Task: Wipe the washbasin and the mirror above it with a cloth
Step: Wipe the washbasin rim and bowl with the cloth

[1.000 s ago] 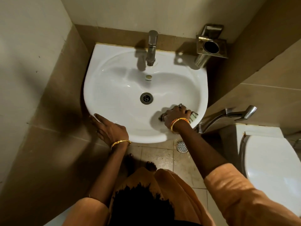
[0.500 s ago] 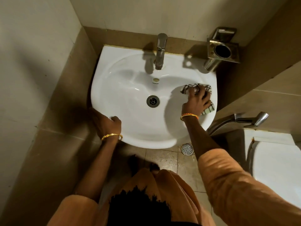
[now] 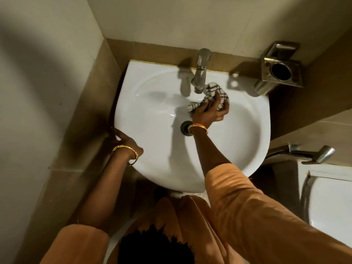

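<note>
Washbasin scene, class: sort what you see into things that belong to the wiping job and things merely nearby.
Belongs to the job:
washbasin
checked cloth, gripped by the right hand
left hand, resting on the basin rim

Merely nearby:
tap
metal holder on the wall
spray handle
toilet

We stood before the basin [image 3: 152, 103], which sat against the back wall in a corner, a side wall close on its left. The tap [image 3: 201, 73] rose at the basin's back edge, the drain [image 3: 185, 127] lay in the bowl's middle. Our right hand [image 3: 208, 113] held the cloth [image 3: 213, 94] in the bowl, just beside the tap's spout and behind the drain. Our left hand [image 3: 124, 140] rested on the basin's front-left rim. A holder [image 3: 280, 69] hung on the wall right of the tap. A toilet [image 3: 331, 202] stood to the basin's right, a lever [image 3: 312, 152] between them.
</note>
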